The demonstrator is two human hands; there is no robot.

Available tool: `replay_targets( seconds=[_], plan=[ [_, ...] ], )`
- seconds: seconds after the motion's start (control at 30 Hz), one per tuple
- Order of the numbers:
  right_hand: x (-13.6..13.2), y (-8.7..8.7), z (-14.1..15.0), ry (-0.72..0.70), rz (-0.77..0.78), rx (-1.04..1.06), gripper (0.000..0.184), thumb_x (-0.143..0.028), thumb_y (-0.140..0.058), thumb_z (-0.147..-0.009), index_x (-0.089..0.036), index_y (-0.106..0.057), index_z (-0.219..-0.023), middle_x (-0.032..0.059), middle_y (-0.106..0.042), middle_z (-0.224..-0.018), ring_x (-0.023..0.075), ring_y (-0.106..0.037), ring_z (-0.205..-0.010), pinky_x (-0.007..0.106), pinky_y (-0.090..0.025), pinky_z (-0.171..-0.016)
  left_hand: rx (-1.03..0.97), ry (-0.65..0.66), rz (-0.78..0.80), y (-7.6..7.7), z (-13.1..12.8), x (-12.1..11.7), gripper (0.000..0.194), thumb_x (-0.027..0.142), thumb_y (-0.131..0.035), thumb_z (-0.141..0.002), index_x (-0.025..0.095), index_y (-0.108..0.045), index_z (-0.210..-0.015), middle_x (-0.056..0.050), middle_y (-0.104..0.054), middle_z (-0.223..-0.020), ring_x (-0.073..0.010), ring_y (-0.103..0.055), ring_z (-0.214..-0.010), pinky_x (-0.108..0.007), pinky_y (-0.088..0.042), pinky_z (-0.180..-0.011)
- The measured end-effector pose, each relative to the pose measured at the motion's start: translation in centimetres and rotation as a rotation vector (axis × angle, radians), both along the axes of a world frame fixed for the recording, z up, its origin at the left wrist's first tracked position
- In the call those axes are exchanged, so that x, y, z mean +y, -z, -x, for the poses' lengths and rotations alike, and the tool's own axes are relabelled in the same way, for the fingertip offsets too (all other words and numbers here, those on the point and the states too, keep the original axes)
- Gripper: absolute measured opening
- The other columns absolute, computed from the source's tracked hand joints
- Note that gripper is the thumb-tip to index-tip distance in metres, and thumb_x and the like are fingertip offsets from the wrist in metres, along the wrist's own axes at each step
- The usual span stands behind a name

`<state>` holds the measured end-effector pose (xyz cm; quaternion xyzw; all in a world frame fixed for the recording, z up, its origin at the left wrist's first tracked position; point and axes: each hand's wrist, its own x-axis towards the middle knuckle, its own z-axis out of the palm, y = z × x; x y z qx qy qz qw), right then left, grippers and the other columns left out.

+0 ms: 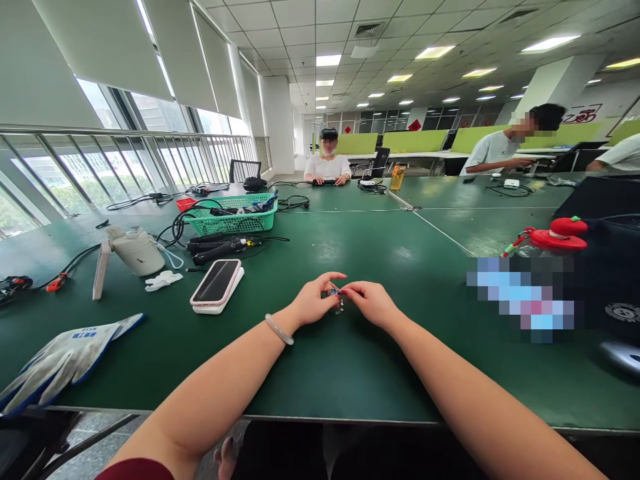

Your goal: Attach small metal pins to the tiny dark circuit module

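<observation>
So, both hands meet over the green surface (350, 373), the fingertips busy with one tiny thing. The left hand (316, 301) is clamped on a small blue piece (334, 292), thumb and fingers closed round it. The right hand (373, 303) meets it from the right, thumb and forefinger pinched together, seemingly on the piece's right end, though the exact grip is too small to make out. And how far along? Midway, I'd judge: the piece is between the fingers, not yet set down. Little pale bits (341, 307) show just below, hanging or lying, I cannot tell which, so whether anything is joined or finished stays open.

Now for the room! Both forearms cross the near edge, with the hands well in from it. Bare surface runs far ahead and off to the right, up to the red-lidded jar (549, 240) and the dark bag (613, 267). Left is tighter: the phone (217, 281) sits nearest the left hand, the green basket (237, 225) stands farther back, and down at the near left corner a work glove (75, 353) reaches over the edge.
</observation>
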<state>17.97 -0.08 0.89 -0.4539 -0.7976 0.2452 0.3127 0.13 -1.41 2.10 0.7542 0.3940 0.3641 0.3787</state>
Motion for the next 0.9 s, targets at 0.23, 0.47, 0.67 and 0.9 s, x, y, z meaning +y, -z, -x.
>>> replay_targets(
  seconds=[0.23,0.47,0.67,0.9],
  plan=[
    [0.9,1.1,-0.5,-0.019,-0.060,-0.269,0.018,-0.019,-0.052,-0.079,-0.024,-0.067,-0.088,0.0013,-0.060,-0.086,0.0115,-0.055,-0.074,0.023,-0.041,-0.071,-0.058,-0.118,0.132,0.8,0.3,1.4,0.032,0.012,-0.047,-0.068,0.017,-0.060,-0.097,0.003,-0.054,-0.062,-0.0092,-0.053,-0.057,-0.023,-0.044,-0.064],
    [0.8,0.8,0.0,0.005,-0.094,-0.382,0.010,-0.024,-0.056,-0.080,-0.021,-0.065,-0.080,0.0016,-0.057,-0.084,0.0117,-0.054,-0.075,0.022,-0.039,-0.069,0.042,-0.158,0.070,1.2,0.2,1.4,0.019,0.023,-0.051,-0.073,0.018,-0.061,-0.089,0.000,-0.062,-0.069,-0.0126,-0.059,-0.068,-0.025,-0.046,-0.069],
    [0.7,1.0,0.3,0.033,-0.133,-0.455,0.012,-0.025,-0.051,-0.084,-0.020,-0.062,-0.082,0.0023,-0.058,-0.086,0.0120,-0.055,-0.076,0.022,-0.037,-0.067,0.069,-0.156,0.030,1.2,0.2,1.2,0.018,0.026,-0.054,-0.076,0.019,-0.059,-0.091,-0.002,-0.066,-0.081,-0.0136,-0.063,-0.076,-0.026,-0.047,-0.075],
    [0.5,1.2,0.5,0.045,-0.179,-0.522,0.013,-0.023,-0.047,-0.086,-0.019,-0.059,-0.084,0.0032,-0.057,-0.087,0.0133,-0.055,-0.077,0.023,-0.036,-0.067,0.052,-0.152,0.038,1.5,0.1,1.3,0.022,0.027,-0.055,-0.076,0.019,-0.056,-0.097,-0.003,-0.066,-0.085,-0.0153,-0.062,-0.082,-0.029,-0.047,-0.077]
  ],
)
